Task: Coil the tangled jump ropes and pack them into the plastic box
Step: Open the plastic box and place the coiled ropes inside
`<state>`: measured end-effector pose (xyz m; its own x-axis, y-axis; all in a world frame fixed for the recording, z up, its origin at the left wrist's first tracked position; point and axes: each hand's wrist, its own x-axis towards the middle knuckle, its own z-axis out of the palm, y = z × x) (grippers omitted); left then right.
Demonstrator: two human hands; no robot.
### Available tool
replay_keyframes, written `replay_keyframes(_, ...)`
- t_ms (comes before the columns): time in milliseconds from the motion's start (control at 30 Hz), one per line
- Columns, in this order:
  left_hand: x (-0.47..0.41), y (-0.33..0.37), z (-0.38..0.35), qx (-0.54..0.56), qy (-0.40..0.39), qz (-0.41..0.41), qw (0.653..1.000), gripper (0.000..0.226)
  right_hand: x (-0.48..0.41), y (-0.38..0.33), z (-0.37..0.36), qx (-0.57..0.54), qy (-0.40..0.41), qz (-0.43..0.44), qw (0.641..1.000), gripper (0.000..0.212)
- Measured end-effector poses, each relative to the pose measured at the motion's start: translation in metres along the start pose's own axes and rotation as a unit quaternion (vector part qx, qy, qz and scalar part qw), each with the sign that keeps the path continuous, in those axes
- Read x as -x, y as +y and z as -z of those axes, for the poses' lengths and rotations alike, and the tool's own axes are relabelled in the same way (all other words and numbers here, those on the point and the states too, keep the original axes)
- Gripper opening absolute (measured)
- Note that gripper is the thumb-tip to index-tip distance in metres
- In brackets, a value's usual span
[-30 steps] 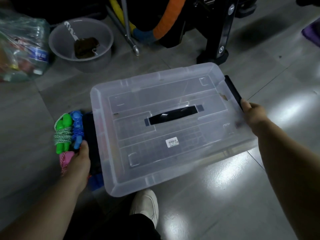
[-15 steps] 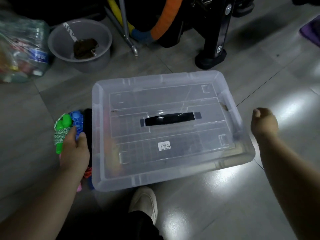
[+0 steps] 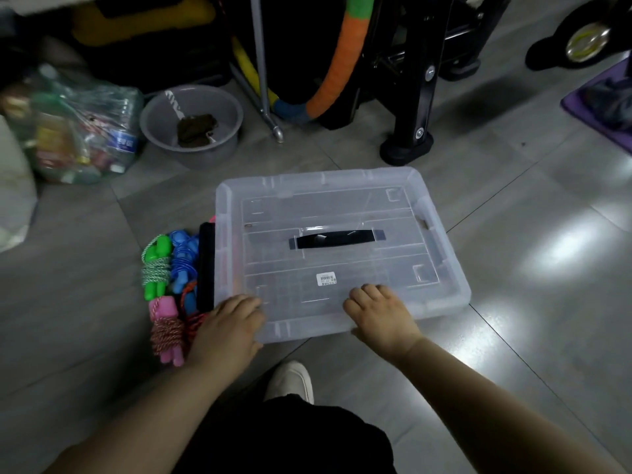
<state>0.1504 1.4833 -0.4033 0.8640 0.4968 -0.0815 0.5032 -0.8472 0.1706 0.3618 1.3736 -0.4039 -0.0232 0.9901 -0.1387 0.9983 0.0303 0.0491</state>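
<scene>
Under my fingers point(image 3: 369, 293) the box lid point(image 3: 342, 213) is frosted, see-through plastic, smooth, with a glossy black plastic handle point(image 3: 337, 238) and a white paper label point(image 3: 326, 278). The green jump rope point(image 3: 155, 265), blue jump rope point(image 3: 183, 258) and pink jump rope point(image 3: 164, 323) have smooth plastic grips wound in rough braided cord. The floor point(image 3: 547, 302) is glossy grey tile. The grey basin point(image 3: 219, 145) looks like matt plastic, and the rag point(image 3: 196, 130) in it is coarse brown cloth.

Layout around plastic box point(image 3: 342, 181) on floor point(image 3: 533, 354).
Jump ropes point(image 3: 158, 268) touching box's left side; basin point(image 3: 219, 103) behind-left; shoe point(image 3: 290, 379) before it.
</scene>
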Motion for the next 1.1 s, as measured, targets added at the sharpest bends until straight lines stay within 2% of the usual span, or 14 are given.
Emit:
replay_keyframes(200,0.006,-0.007,0.015,0.057,0.056,-0.001,0.997,0.054,0.001,0.004,0.027,-0.020,-0.016,-0.003,1.000,0.054)
replay_keyframes(333,0.005,-0.010,0.044,0.127,0.037,0.043,0.990,0.039,0.002,0.015,0.052,-0.030,0.019,0.016,0.999,0.058)
replay_keyframes(433,-0.003,-0.018,0.064,0.194,0.027,0.064,0.979,0.040,0.001,0.018,0.078,-0.012,0.021,-0.009,1.000,0.063)
replay_keyframes(500,-0.008,-0.020,0.079,0.233,0.050,0.082,0.968,0.042,-0.006,0.024,0.095,0.002,0.042,-0.028,0.999,0.062)
replay_keyframes(633,-0.014,-0.026,0.096,0.318,0.212,0.199,0.902,0.048,-0.036,0.041,0.133,-0.064,0.013,-0.081,0.995,0.056)
replay_keyframes(700,-0.008,-0.032,0.085,0.346,0.252,0.273,0.862,0.054,-0.057,0.050,0.141,-0.086,-0.012,-0.124,0.988,0.055)
replay_keyframes(767,0.001,-0.038,0.063,0.363,0.208,0.335,0.844,0.058,-0.080,0.056,0.138,-0.115,-0.015,-0.152,0.981,0.055)
replay_keyframes(867,0.009,-0.038,0.026,0.384,0.112,0.373,0.837,0.060,-0.114,0.060,0.121,-0.153,-0.007,-0.178,0.972,0.054)
replay_keyframes(1100,-0.020,-0.041,-0.023,0.407,0.112,0.424,0.801,0.055,-0.176,0.067,0.078,-0.191,0.011,-0.176,0.966,0.046)
